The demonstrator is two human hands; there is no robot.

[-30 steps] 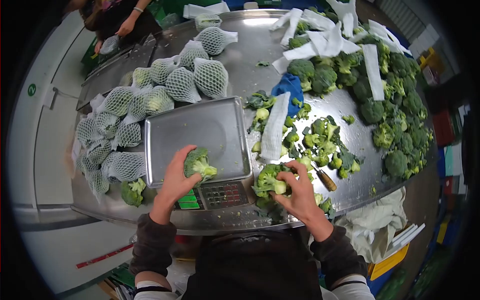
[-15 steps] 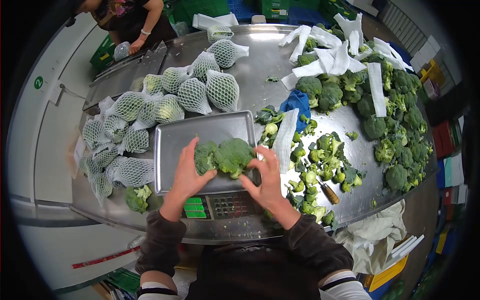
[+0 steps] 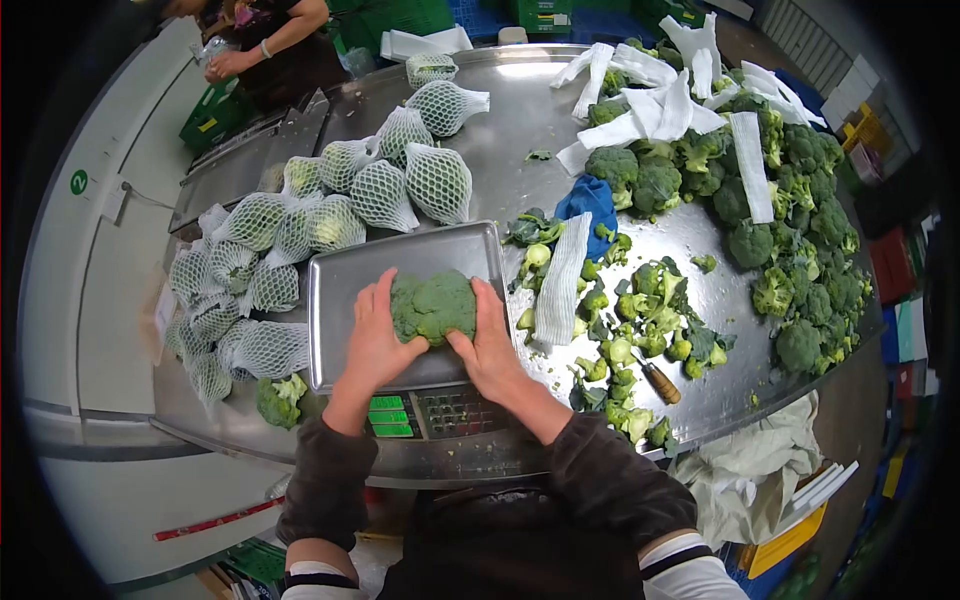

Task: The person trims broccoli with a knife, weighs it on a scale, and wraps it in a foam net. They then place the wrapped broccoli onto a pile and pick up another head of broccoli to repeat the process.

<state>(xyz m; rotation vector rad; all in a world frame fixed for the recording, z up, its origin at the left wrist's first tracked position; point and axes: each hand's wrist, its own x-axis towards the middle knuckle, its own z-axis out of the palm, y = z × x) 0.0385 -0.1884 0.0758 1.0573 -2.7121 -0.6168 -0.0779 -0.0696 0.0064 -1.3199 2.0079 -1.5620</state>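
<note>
Two broccoli pieces pressed together sit on the steel scale tray in front of me. My left hand cups their left side and my right hand cups their right side, squeezing them into one clump. Below the tray is the scale's keypad and green display. A white foam net sleeve lies just right of the tray.
Netted broccoli heads pile up left and behind the tray. Loose broccoli and white sleeves cover the right of the steel table. A knife lies among cut florets. One loose head sits front left. Another person works at the far left.
My right hand brought a broccoli piece from the table's right onto the tray. Both hands have now closed the two pieces together at the tray's middle.
</note>
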